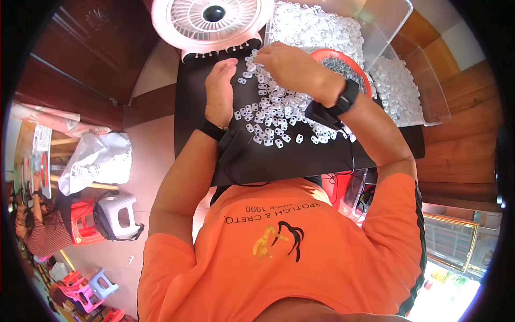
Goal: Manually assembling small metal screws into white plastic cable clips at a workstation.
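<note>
Small white plastic pieces with two holes each point(268, 121) lie scattered over a black tabletop point(196, 112). My left hand point(219, 91) stands on its edge at the left of the pieces, lightly cupped, with nothing visible in it. Reaching across from the right, my right hand point(284, 64) is low over the far part of the scatter, its back turned up. Its fingers bend downward and their tips are hidden, so any piece in them cannot be made out. Behind my right wrist, an orange-red basin point(367, 80) holds many small grey metallic-looking parts.
A pale pink fan point(177, 35) stands at the table's far left. Clear plastic bins point(399, 24) heaped with white pieces fill the far right. Black devices with cables are strapped to both wrists. Stools point(119, 214), a white bag point(99, 158) and another person's arm point(36, 206) are at left.
</note>
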Motion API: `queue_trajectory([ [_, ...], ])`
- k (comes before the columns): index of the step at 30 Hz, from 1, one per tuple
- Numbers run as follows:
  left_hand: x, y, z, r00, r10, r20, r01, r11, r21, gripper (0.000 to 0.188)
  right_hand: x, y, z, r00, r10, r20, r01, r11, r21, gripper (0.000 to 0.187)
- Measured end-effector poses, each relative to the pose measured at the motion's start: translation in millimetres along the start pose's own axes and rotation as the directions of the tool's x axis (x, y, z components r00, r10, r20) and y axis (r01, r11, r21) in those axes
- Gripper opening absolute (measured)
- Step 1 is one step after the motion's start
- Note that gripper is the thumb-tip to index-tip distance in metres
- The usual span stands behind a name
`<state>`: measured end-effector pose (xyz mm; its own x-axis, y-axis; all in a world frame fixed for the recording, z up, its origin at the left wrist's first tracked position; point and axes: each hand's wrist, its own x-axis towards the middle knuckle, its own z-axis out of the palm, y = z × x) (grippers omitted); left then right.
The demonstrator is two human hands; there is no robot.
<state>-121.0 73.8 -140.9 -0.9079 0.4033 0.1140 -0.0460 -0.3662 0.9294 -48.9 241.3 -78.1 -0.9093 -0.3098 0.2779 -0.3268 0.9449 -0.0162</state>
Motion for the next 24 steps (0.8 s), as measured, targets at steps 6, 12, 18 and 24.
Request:
queue_trajectory([
  [6, 2.2, -0.4, 2.2, 1.000, -0.002, 0.024, 0.002, 1.000, -0.022, 0.028, 25.9, 1.0, 28.6, 0.996, -0.022, 0.091, 0.036, 0.986, -0.160, 0.029],
  [12, 12.6, -16.4, -4.4, 0.993, 0.089, 0.078, -0.090, 0.996, 0.012, 0.031, 20.5, 1.7, 37.7, 0.989, 0.029, 0.143, -0.014, 0.994, -0.106, 0.031],
  [18, 9.9, -16.8, -5.0, 0.994, 0.072, 0.086, -0.076, 0.996, 0.046, 0.031, -6.6, -13.4, 19.0, 0.973, 0.006, 0.232, 0.016, 0.995, -0.094, 0.040],
  [24, 4.3, -12.8, -3.7, 0.977, 0.145, 0.159, -0.163, 0.981, 0.103, 0.031, -21.1, -8.9, -2.4, 0.951, -0.009, 0.309, 0.029, 0.998, -0.060, 0.043],
])
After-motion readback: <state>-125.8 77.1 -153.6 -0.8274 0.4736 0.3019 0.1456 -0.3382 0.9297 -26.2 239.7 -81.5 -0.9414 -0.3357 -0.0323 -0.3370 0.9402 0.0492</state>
